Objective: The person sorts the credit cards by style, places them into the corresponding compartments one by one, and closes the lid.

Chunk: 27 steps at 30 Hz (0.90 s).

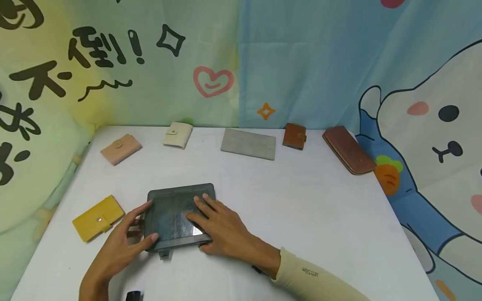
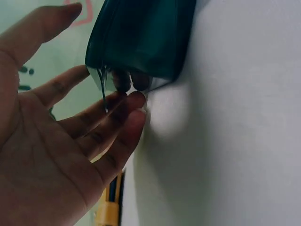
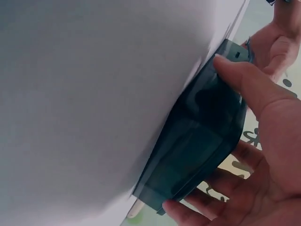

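Note:
A dark, flat, tablet-like case (image 1: 171, 215) with a glossy face stands at the middle left of the white table. Its exact kind is unclear. My left hand (image 1: 118, 246) is at its left edge, thumb near the front corner. In the left wrist view the fingers (image 2: 120, 136) touch its end, where a clear part shows, and the thumb stands apart. My right hand (image 1: 226, 230) holds the case on the right, fingers spread over its face and thumb at the near edge. In the right wrist view the thumb (image 3: 235, 75) lies against the case's side (image 3: 188, 141).
A yellow wallet (image 1: 90, 223) lies left of the case. Along the back are a pink wallet (image 1: 121, 149), a cream wallet (image 1: 178, 136), a grey flat wallet (image 1: 248, 144), a small brown wallet (image 1: 294, 136) and a long brown zip wallet (image 1: 348, 150). A small black object (image 1: 133, 296) shows at the near edge.

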Each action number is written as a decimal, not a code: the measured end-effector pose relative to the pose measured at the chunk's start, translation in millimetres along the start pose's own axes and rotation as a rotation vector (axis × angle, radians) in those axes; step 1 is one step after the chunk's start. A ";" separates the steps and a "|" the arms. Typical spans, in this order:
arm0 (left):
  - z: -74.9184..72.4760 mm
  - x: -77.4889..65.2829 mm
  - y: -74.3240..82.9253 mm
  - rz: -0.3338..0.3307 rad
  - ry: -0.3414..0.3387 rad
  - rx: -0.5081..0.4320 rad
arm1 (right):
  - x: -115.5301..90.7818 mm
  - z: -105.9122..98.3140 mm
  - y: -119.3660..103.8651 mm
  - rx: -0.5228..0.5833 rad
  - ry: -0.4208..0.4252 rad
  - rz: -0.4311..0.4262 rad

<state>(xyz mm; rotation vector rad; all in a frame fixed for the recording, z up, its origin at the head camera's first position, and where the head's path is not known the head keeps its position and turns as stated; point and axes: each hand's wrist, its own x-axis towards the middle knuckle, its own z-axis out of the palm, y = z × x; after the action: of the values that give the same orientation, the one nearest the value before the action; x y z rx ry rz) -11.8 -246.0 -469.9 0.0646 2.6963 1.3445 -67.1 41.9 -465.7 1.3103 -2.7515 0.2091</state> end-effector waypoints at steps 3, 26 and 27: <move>2.2 4.9 1.5 0.040 -0.014 0.045 | 1.3 0.5 1.7 -0.001 0.014 0.015; 23.8 28.0 29.2 0.177 0.023 0.637 | 3.0 -5.1 18.9 0.103 0.000 0.131; 23.7 27.6 29.8 0.178 0.027 0.647 | 2.8 -5.3 18.5 0.104 0.002 0.133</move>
<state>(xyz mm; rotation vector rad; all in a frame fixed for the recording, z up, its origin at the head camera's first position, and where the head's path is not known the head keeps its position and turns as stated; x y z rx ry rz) -36.6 -206.6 -462.9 0.3533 3.0842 0.4472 -83.1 52.1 -461.7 1.1484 -2.8636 0.3678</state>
